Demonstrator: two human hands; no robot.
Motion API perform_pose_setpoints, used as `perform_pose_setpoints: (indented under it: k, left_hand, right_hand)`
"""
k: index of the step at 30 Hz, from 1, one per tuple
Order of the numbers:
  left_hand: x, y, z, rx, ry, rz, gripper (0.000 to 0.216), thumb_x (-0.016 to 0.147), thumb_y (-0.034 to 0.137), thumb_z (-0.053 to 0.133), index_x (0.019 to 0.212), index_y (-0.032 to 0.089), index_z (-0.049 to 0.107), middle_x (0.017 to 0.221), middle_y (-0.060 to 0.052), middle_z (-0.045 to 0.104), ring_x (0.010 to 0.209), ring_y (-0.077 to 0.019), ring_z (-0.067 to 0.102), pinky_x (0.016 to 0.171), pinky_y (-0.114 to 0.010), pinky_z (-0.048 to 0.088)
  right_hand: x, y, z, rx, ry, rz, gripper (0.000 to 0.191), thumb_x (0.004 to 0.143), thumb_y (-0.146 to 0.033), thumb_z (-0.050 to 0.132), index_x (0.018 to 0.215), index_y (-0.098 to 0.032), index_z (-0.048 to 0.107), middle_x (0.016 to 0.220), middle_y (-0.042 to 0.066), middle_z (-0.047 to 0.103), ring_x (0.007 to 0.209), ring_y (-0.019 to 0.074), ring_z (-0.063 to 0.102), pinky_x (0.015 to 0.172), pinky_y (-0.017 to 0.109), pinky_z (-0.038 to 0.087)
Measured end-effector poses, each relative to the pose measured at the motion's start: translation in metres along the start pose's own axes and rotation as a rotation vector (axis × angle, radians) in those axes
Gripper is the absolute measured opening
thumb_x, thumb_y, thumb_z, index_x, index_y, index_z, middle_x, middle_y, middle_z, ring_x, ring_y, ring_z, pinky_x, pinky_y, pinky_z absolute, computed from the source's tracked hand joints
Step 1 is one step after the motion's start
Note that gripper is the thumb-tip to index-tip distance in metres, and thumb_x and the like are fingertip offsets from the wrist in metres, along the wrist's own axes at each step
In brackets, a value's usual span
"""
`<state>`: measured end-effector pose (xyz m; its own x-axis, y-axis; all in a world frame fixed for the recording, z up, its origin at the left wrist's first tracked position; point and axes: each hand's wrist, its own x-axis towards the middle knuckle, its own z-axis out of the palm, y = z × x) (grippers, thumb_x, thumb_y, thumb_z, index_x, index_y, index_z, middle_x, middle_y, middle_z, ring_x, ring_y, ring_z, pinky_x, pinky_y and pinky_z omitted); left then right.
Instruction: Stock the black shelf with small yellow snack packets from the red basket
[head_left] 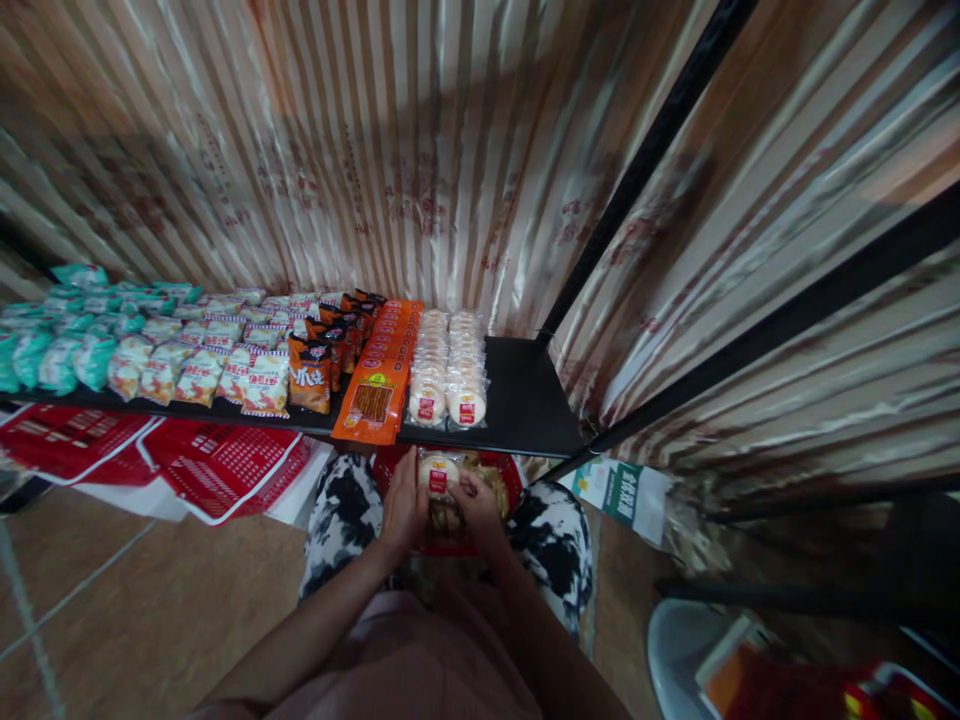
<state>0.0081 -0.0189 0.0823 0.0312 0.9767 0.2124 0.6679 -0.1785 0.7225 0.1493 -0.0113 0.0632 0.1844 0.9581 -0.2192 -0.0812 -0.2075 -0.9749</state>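
My left hand and my right hand meet just below the front edge of a black shelf. Between them they grip a round white snack pack with a red label. Both hands have their fingers curled round it. Under the hands, between my knees in black-and-white patterned trousers, lies a red basket holding more packs. On the shelf directly above stand two rows of the same round white packs.
The shelf also carries a row of orange flat packs, dark orange bags, pale red-printed bags and teal bags. Red baskets lie on the floor at left. A striped curtain hangs behind. A white stool stands at right.
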Motion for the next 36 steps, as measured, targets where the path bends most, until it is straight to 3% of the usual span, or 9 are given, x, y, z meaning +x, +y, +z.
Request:
perform_pose_setpoints:
  k: [6,10,20,29,36]
  left_hand:
    - [-0.007,0.010,0.003,0.163,0.028,0.169,0.062,0.079,0.008,0.039,0.139,0.014,0.029,0.150,-0.015,0.016,0.138,-0.0259,0.016,0.109,-0.044,0.028]
    - [-0.004,0.015,0.006,0.241,0.047,0.245,0.063,0.076,0.006,0.042,0.138,0.017,0.032,0.152,-0.012,0.007,0.139,-0.0302,0.006,0.109,-0.049,0.026]
    - [0.026,0.009,0.008,0.263,0.082,0.237,0.066,0.074,0.002,0.041,0.138,0.012,0.031,0.152,-0.014,0.004,0.139,-0.0298,0.003,0.110,-0.050,0.024]
    - [0.035,0.010,0.009,0.185,0.051,0.219,0.064,0.076,0.005,0.041,0.139,0.012,0.030,0.153,-0.012,0.003,0.140,-0.0273,0.004,0.111,-0.047,0.023]
    - [0.042,0.005,0.019,0.171,0.068,0.223,0.064,0.076,0.004,0.042,0.138,0.013,0.032,0.153,-0.012,0.004,0.140,-0.0286,0.002,0.110,-0.050,0.024]
  right_hand:
    - [0.016,-0.023,0.010,0.033,0.032,-0.066,0.027,0.060,-0.036,0.065,0.082,-0.021,0.062,0.079,0.001,0.069,0.073,0.0174,0.063,0.072,0.031,0.051]
    - [0.028,-0.041,0.016,-0.001,0.012,-0.128,0.025,0.063,-0.035,0.064,0.084,-0.021,0.061,0.079,0.001,0.068,0.074,0.0162,0.062,0.073,0.029,0.050]
    - [0.062,-0.054,0.035,-0.138,0.029,-0.244,0.028,0.065,-0.039,0.059,0.086,-0.019,0.062,0.081,0.003,0.067,0.071,0.0160,0.061,0.072,0.030,0.050]
    - [0.070,-0.052,0.039,-0.326,0.046,-0.274,0.022,0.074,-0.035,0.054,0.089,-0.021,0.063,0.084,0.003,0.069,0.075,0.0168,0.063,0.074,0.031,0.051]
    - [0.065,-0.055,0.041,-0.329,0.060,-0.341,0.031,0.079,-0.026,0.048,0.108,-0.021,0.061,0.096,0.005,0.068,0.081,0.0163,0.064,0.079,0.031,0.052]
